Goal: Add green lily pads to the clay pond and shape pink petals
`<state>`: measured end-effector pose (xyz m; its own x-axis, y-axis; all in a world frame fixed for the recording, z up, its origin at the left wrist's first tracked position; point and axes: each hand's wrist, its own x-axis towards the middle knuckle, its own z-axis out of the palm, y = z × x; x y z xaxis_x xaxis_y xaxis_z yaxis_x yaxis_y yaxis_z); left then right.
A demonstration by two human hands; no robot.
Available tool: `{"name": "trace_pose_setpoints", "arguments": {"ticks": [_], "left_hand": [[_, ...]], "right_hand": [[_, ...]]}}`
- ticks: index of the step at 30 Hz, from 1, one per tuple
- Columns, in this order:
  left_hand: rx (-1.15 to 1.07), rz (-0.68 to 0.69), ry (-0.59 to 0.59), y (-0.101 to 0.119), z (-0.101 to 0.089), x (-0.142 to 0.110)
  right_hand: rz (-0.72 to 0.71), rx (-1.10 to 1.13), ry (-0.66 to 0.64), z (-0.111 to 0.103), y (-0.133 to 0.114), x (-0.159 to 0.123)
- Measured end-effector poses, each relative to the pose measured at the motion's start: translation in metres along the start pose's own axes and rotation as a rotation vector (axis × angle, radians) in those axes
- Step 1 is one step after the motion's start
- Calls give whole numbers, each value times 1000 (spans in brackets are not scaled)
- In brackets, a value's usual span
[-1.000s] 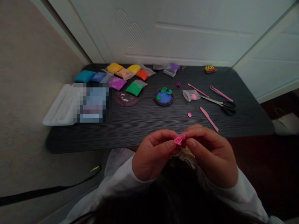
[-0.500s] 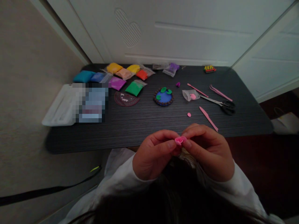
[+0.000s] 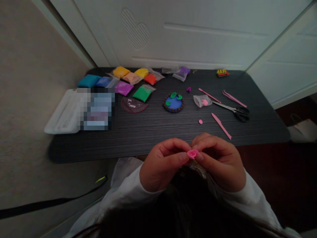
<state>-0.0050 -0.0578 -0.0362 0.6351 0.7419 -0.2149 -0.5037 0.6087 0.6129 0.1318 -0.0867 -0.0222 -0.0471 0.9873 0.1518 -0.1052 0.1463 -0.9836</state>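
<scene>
Between the fingertips of both hands is a small pink clay flower (image 3: 192, 153) with curled, overlapping petals. My left hand (image 3: 164, 163) pinches it from the left with thumb and forefinger. From the other side, the thumb and fingers of my right hand (image 3: 219, 162) close on its right edge. Both hands are just off the table's near edge. A flat pink clay disc (image 3: 200, 122) lies on the table beyond them, beside a pink plastic knife (image 3: 221, 126). Farther back sits a blue clay pond (image 3: 174, 103) with a brown beaded rim and green leaves.
Bags of coloured clay, among them a green one (image 3: 143, 93), line the back left. Scissors (image 3: 234, 109), pink tweezers (image 3: 234, 98), a thin pink tool (image 3: 209, 95) and a bag with pink clay (image 3: 202, 101) lie right. A white tray (image 3: 65, 112) stands left.
Both hands have shifted slightly, and the pink flower has moved a little right and toward me. Its petals now face up more openly. Things on the table stay put.
</scene>
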Motion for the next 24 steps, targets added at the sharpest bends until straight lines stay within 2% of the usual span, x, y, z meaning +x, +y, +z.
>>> {"name": "trace_pose_setpoints", "arguments": {"ticks": [9,18,24], "left_hand": [[108,79,-54,3,-1,-3],[129,79,-93,2,-3,-4],[93,53,-43,1,-4,-3]], "right_hand": [[-13,12,-9,1,0,-3],[-54,-34,-24,0,1,-5],[-52,-86,-17,2,3,-5]]}}
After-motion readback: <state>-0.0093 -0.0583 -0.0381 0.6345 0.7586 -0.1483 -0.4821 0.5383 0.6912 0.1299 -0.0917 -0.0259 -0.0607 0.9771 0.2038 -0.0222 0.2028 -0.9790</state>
